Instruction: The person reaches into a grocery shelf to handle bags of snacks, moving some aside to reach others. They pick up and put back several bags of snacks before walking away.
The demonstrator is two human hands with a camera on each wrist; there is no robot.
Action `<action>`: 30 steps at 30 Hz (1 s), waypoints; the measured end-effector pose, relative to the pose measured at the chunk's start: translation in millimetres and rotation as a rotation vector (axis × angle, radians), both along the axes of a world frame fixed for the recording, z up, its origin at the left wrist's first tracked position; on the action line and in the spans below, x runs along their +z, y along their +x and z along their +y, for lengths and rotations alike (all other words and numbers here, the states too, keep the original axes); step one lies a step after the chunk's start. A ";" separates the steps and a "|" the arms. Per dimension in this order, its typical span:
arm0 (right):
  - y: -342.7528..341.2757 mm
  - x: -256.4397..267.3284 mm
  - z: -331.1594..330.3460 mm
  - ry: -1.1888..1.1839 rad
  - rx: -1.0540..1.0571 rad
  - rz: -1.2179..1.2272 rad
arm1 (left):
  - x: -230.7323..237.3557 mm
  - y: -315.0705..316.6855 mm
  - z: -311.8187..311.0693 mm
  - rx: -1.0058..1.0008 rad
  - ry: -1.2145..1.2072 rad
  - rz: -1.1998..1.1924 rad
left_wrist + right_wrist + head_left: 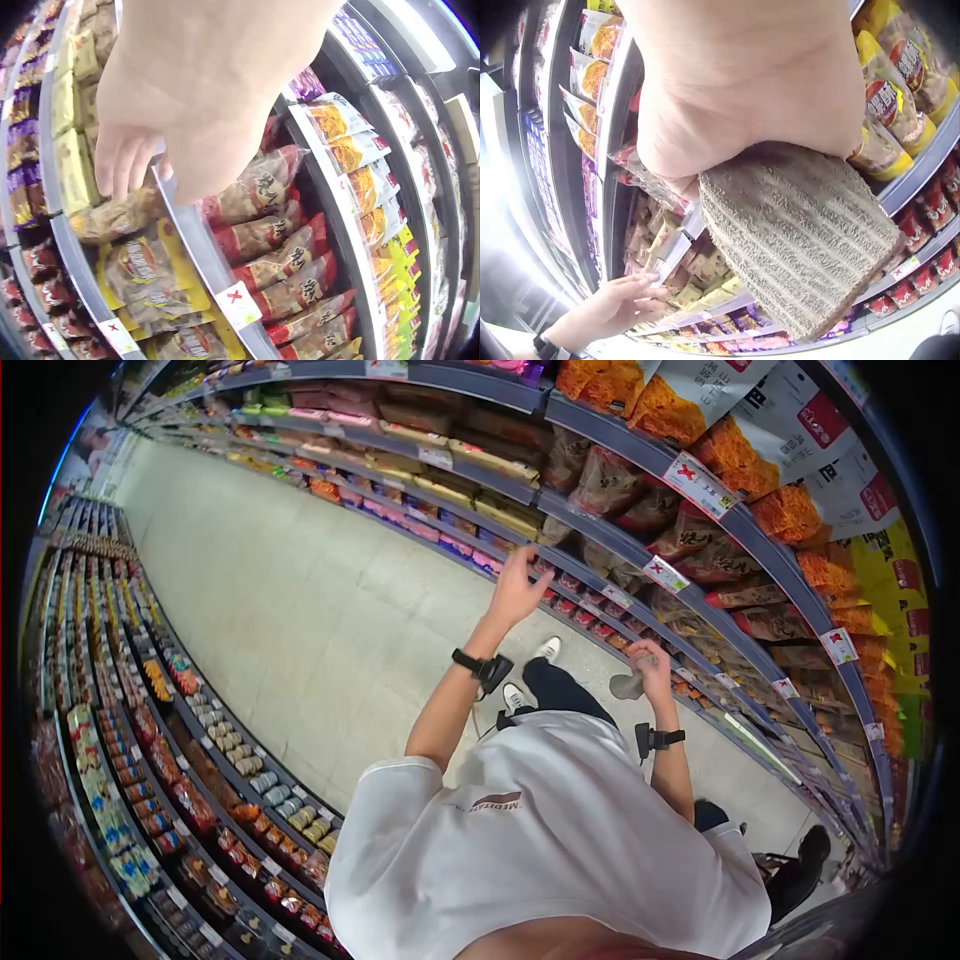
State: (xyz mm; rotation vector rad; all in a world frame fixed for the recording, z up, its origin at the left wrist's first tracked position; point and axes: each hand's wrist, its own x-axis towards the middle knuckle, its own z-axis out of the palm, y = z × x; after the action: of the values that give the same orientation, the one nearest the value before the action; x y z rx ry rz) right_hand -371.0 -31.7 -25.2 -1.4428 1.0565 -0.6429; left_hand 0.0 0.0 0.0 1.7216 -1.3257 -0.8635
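Observation:
My right hand (654, 672) grips a folded grey ribbed cloth (802, 232), which hangs below the palm beside the shelves. The cloth shows its striped, fuzzy face in the right wrist view; the fingers behind it are mostly hidden. Out in front of the shelving, my left hand (515, 592) holds nothing, thumb spread apart from loosely bent fingers. In the left wrist view its fingers overlap a shelf's front edge (196, 251), near a clear-and-yellow snack bag (154, 274) and red-ended snack bags (262, 232).
Long shelves of packaged snacks curve along the right, with price tags (700, 484) on their edges. Orange-and-white bags (740, 440) fill an upper shelf. Another stocked shelf unit (140, 760) stands across the pale floor (300, 590). A dark shoe (814, 846) shows at lower right.

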 end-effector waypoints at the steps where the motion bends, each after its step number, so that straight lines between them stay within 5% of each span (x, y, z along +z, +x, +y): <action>1: -9.5 20.1 -7.1 0.036 -0.020 -0.063 | 10.9 -16.1 -21.8 0.106 -0.168 -0.020; 2: -17.3 39.9 -13.7 0.069 -0.041 -0.128 | 23.1 -29.0 -41.4 0.214 -0.333 -0.035; 3: 63.9 22.1 7.5 0.133 -0.071 -0.232 | 39.4 39.1 -35.0 0.223 -0.369 -0.142; 8: 95.2 65.4 -56.4 -0.067 -0.229 0.078 | 65.4 12.9 -118.8 0.233 -0.514 -0.193; 11: 135.9 63.1 -92.3 -0.475 -0.293 0.110 | 71.3 17.4 -141.2 0.153 -0.481 -0.138; 14: 171.2 90.0 -116.4 -0.257 -0.296 0.311 | 76.2 20.6 -148.4 0.283 -0.537 -0.499; 18: 204.1 100.7 -131.0 -0.315 -0.391 0.428 | 56.4 51.9 -160.3 0.217 -0.565 0.144; 21: 226.0 120.5 -125.8 -0.222 -0.401 0.539 | 75.3 68.9 -181.3 -0.020 -0.576 0.028; 25: 247.9 118.1 -130.4 -0.127 -0.269 0.682 | 72.6 82.9 -207.8 0.080 -0.467 0.049; 30: 280.4 121.5 -133.5 -0.119 -0.354 0.762 | 90.3 76.8 -219.8 -0.100 -0.524 0.057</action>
State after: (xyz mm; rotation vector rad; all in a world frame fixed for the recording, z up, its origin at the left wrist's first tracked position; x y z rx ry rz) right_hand -90.5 -165.2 96.3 -1.6636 1.9233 -0.3986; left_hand 76.8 -219.8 90.3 1.2233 -1.4524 -0.5471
